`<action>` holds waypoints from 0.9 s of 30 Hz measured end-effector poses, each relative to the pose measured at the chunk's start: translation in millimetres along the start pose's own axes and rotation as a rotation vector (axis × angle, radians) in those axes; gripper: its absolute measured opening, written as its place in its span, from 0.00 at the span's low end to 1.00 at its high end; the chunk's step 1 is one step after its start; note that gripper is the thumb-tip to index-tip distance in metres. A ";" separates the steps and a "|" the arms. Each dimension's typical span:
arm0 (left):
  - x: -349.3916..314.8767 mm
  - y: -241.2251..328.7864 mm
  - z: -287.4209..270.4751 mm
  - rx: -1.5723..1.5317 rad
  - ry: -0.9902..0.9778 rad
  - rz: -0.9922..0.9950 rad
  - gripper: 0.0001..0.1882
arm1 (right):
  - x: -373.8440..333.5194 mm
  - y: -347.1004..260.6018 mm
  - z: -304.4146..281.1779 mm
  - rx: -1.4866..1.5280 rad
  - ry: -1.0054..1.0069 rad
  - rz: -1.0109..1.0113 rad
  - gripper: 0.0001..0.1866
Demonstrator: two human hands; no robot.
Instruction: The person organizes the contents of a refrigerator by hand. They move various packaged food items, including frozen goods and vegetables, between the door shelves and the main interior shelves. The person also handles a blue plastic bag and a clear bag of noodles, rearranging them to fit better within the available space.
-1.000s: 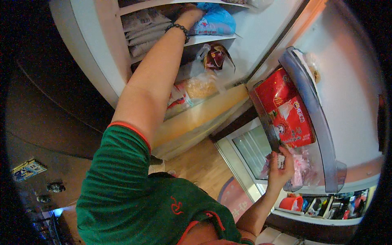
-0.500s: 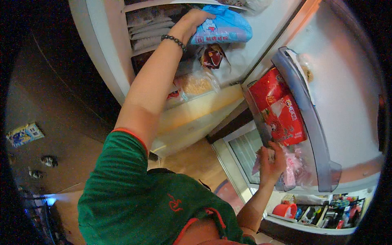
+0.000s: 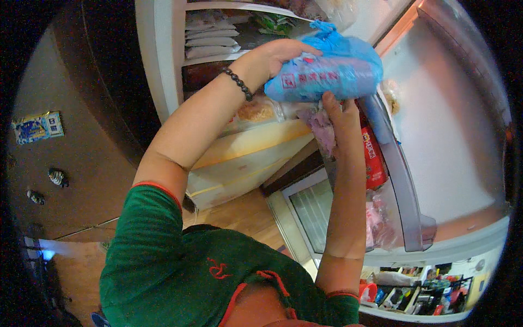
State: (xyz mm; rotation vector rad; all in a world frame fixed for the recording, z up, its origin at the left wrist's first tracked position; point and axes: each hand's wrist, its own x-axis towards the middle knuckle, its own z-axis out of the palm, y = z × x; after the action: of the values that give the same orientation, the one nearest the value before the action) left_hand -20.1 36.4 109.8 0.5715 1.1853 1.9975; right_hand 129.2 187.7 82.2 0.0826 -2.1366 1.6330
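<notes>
Left arm: bent at the elbow, rising from the lower left; a bracelet [image 3: 238,84] of round dark beads circles the wrist. The left hand [image 3: 282,54] is partly closed, its fingers laid over the left end of the blue bag [image 3: 332,68]. Right arm: nearly vertical, the right hand [image 3: 343,113] below the bag, thumb raised against its underside; how far the other fingers curl cannot be told. Crumpled pinkish film [image 3: 320,129] hangs beside this hand, its grip hidden.

The bag, thin glossy plastic, bulging, oblong and knotted at the top, is held before the right end of the shelf [image 3: 212,58]. Flat grey packets [image 3: 211,42] lie stacked toward the shelf's left end. In the translucent, curved door bin [image 3: 406,201] are a smooth red box [image 3: 374,158] and, toward its lower end, wrinkled pink plastic [image 3: 377,222].
</notes>
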 end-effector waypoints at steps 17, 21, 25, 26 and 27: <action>-26.2 31.3 12.3 -0.007 -0.109 0.216 0.20 | -7.6 0.7 24.8 0.551 -0.011 0.050 0.20; -29.9 32.9 14.1 0.013 -0.160 0.276 0.20 | -3.8 7.1 21.6 0.535 -0.025 0.031 0.21; -28.5 35.2 13.5 0.044 -0.200 0.295 0.21 | -2.0 11.6 23.5 0.561 -0.012 0.006 0.22; -27.6 36.3 12.8 0.047 -0.203 0.289 0.21 | -1.4 13.1 24.1 0.568 -0.009 0.000 0.22; -27.0 36.9 12.1 0.050 -0.205 0.283 0.21 | -0.2 16.4 23.9 0.566 -0.012 -0.004 0.22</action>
State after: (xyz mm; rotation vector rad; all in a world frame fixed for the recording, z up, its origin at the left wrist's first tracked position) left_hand -8.2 10.9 147.8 0.9908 1.0778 2.0846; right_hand 116.8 170.3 62.5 0.2685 -1.6162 2.1868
